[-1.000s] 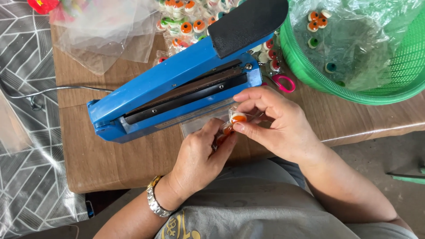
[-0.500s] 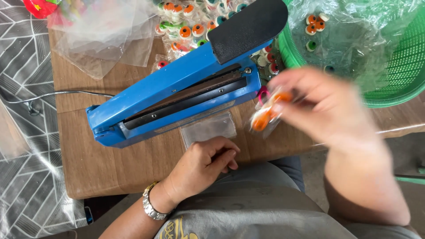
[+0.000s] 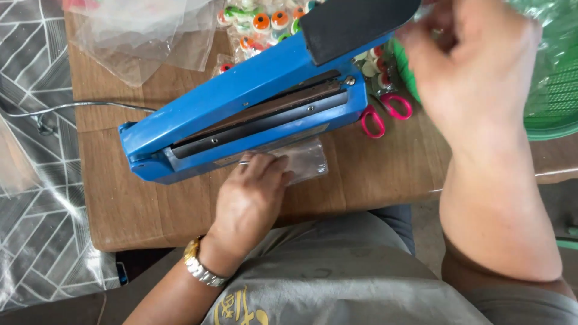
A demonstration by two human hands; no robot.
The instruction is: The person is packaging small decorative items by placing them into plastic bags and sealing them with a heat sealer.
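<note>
Clear plastic pouch (image 3: 301, 161): thin, glossy, flat on the wood-grain table (image 3: 150, 210), just beside the blue heat sealer (image 3: 241, 114). Left hand (image 3: 250, 198) presses it, fingers spread. Right hand (image 3: 469, 60), blurred above the green mesh basket (image 3: 554, 90), grip indeterminate. Pink-handled scissors (image 3: 385, 111) lie near.

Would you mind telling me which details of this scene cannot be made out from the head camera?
- Right hand: motion-blurred, so whether it holds anything is unclear.
- Green basket: mostly covered by that hand and cut off by the right edge.
- Small clear bag: partly under the left hand and the blue heat sealer.
- Pink-handled scissors: blades hidden behind the sealer.
</note>
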